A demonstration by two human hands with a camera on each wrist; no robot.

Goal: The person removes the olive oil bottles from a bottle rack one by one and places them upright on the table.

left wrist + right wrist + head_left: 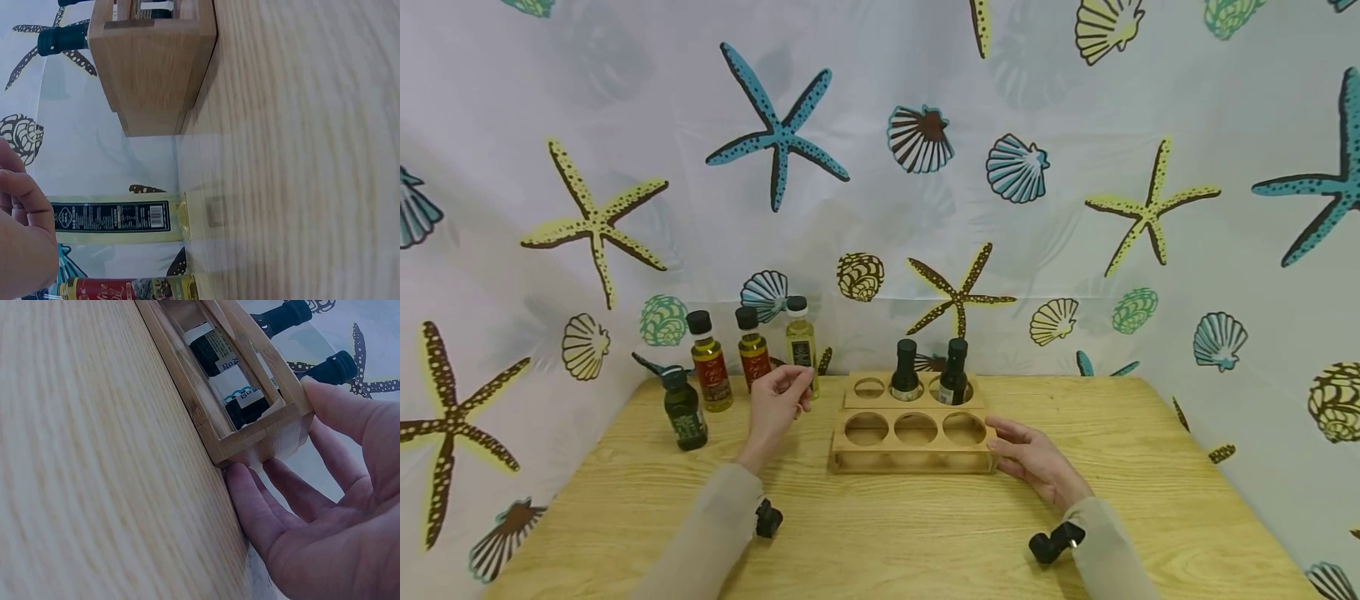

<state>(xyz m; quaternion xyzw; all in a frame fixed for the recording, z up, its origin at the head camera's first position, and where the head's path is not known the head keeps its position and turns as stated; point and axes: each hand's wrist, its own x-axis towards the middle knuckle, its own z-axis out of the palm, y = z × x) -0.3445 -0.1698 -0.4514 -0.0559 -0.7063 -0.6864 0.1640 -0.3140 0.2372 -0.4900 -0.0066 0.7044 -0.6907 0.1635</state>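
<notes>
My left hand (781,398), fingers loosely bent, is in front of a clear bottle of pale yellow oil (801,340). In the left wrist view this hand (25,231) overlaps the bottle's upper end, and I see nothing between its fingers. My right hand (1037,458) holds the right end of a two-tier wooden bottle rack (910,460), its fingertips on the end panel and edge. In the back row of the rack stand two dark bottles, one in the middle hole (906,371) and one in the right hole (955,372).
Left of the oil bottle stand two red-labelled oil bottles, one at the back (754,350) and one further left (711,367). A dark green bottle (683,408) is nearest the left edge. A patterned cloth (880,208) hangs behind the wooden table (895,533).
</notes>
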